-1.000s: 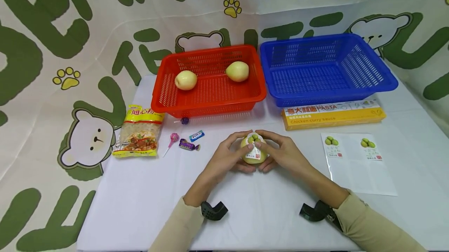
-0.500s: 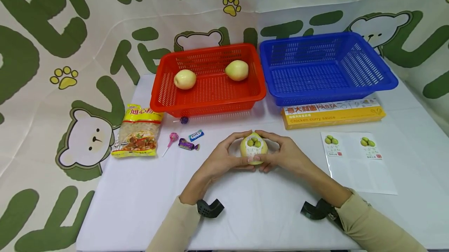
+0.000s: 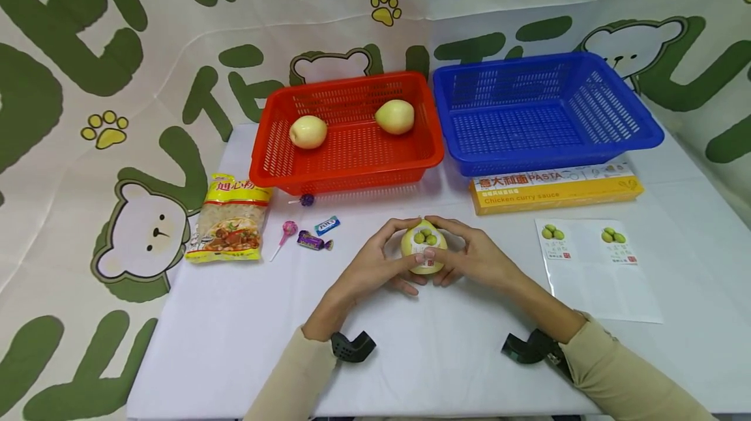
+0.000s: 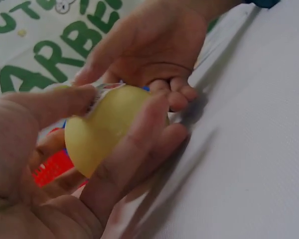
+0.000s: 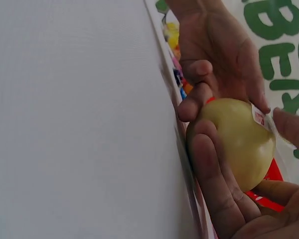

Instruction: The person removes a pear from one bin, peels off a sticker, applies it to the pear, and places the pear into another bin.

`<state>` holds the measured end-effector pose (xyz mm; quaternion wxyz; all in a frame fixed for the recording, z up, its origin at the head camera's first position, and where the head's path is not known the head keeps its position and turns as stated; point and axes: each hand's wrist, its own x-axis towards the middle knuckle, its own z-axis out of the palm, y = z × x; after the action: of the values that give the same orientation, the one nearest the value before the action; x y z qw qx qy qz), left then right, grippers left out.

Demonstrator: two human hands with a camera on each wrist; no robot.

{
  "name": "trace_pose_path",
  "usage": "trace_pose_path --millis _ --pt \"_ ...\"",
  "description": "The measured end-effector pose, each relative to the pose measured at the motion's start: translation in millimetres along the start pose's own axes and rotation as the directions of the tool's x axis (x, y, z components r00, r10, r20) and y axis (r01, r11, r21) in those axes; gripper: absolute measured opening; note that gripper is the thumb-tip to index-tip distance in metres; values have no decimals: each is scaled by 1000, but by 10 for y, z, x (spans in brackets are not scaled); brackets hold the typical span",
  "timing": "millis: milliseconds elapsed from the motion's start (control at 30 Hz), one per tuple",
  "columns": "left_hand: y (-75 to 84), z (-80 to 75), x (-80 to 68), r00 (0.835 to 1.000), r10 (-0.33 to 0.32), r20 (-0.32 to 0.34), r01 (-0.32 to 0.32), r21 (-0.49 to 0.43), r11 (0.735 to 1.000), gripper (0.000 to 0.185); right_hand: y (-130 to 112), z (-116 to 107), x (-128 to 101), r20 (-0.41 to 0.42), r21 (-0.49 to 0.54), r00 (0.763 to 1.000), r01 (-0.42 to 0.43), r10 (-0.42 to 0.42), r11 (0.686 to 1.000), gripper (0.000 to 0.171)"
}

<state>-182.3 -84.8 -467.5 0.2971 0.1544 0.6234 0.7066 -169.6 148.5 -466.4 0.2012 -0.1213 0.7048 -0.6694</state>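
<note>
A pale yellow pear [image 3: 437, 231] with a picture sticker [image 3: 425, 238] of green fruits on its front is held between both hands over the middle of the table. My left hand [image 3: 378, 261] curls round its left side, and my right hand [image 3: 476, 255] curls round its right side. Both thumbs press on the sticker's lower part. In the left wrist view, the pear [image 4: 114, 119] sits among curved fingers, the sticker under the thumb. The right wrist view shows the pear's underside [image 5: 239, 144] with one sticker corner visible.
Behind stand a red basket [image 3: 352, 180] with two pears [image 3: 395, 116] and a blue basket [image 3: 469, 163]. A pasta box [image 3: 557, 189] lies before the blue one. At right lies a sticker sheet [image 3: 604, 290]; at left, a pasta bag [image 3: 231, 219], lollipops [image 3: 288, 229] and wrapped candies [image 3: 313, 240].
The thumbs have slid from the sticker's middle down to its lower part, uncovering the fruit picture. The pear's top has turned more into view. The hands stay in place.
</note>
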Motion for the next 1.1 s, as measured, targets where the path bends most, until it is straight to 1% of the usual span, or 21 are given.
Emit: trace_pose_path --millis 200,300,333,400,467,567,733,867,933,1100 --pt "7 -2 -2 1000 2 -16 -1 4 1000 71 -35 -17 -15 33 -11 999 14 -13 1000 79" --pt "18 -3 -7 1000 -4 -5 4 21 1000 75 -43 -37 -20 41 -56 999 5 -3 998 83" --pt "17 -5 -7 1000 -3 1 3 15 1000 73 -41 -45 -20 40 -78 999 -2 5 997 84" --pt "17 -3 -6 1000 2 12 -2 16 1000 67 -31 -57 -15 51 -89 999 -5 10 996 82" --pt "12 7 1 1000 9 8 -10 27 1000 60 -16 -64 -6 58 -91 998 6 -1 996 77" --pt "-5 38 18 999 21 -24 -20 28 999 51 11 -57 13 51 -63 998 41 -38 997 66" --pt "-25 90 40 994 19 -104 -16 31 999 47 52 -26 42 -6 -71 995 103 -104 992 53" --pt "-34 125 49 990 40 -138 -35 43 998 46 80 -9 50 -46 -69 992 116 -119 991 48" --pt "-42 137 53 988 55 -143 -49 44 998 44 88 -1 51 -62 -72 991 111 -115 991 47" --pt "-59 160 70 980 79 -183 -69 60 996 40 93 9 51 -75 -74 991 104 -109 992 48"
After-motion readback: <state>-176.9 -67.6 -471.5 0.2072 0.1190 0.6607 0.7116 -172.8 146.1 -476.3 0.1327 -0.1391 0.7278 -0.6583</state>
